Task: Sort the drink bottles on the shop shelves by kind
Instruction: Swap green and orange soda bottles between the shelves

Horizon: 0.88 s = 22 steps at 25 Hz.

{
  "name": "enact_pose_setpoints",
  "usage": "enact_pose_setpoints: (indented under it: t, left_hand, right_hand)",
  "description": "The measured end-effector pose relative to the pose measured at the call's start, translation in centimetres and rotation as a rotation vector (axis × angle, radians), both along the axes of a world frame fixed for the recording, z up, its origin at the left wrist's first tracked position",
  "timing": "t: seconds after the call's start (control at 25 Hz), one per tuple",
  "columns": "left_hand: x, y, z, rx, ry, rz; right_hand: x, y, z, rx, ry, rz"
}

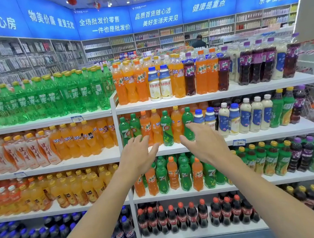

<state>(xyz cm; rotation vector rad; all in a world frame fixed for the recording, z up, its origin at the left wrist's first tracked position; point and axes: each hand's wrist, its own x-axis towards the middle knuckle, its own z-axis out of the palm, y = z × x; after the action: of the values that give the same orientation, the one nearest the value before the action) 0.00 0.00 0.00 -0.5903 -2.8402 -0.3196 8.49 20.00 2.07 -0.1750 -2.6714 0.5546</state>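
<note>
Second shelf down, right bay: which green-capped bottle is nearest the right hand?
The rightmost green-capped bottle, beside the blue-capped milk drinks; fingertips of the right hand overlap it, others stand further left.

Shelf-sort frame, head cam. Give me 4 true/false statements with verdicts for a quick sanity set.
1. The left hand and right hand hold nothing. True.
2. The second shelf in front of the hands holds one kind of drink only. False: green bottles and orange bottles stand mixed there.
3. Two white bottles stand at the front of the top right shelf. True.
4. The bottom right shelf holds milk drinks. False: dark cola bottles with red caps.
</note>
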Motion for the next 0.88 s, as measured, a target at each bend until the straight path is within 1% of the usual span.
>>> enact_pose_setpoints:
  t: [0.16,0.48,0.68,0.88]
  left_hand:
    - [0.5,0.4,-1.2,-0.002,-0.063,0.028]
    - [1.8,-2.0,-3.3,0.115,-0.118,0.151]
    - [-0.8,-4.4,-4.4,0.223,-0.107,0.150]
    - [-5.0,-7.6,-5.6,0.306,-0.146,0.110]
  right_hand:
    - [-0.7,1.5,-1.5,-0.041,-0.042,0.050]
    - [-2.5,-0.1,-4.5,-0.173,-0.058,0.154]
    - [-5.0,-2.7,-5.6,-0.280,-0.068,0.145]
    - [-8.4,-6.8,-6.6,-0.355,-0.112,0.097]
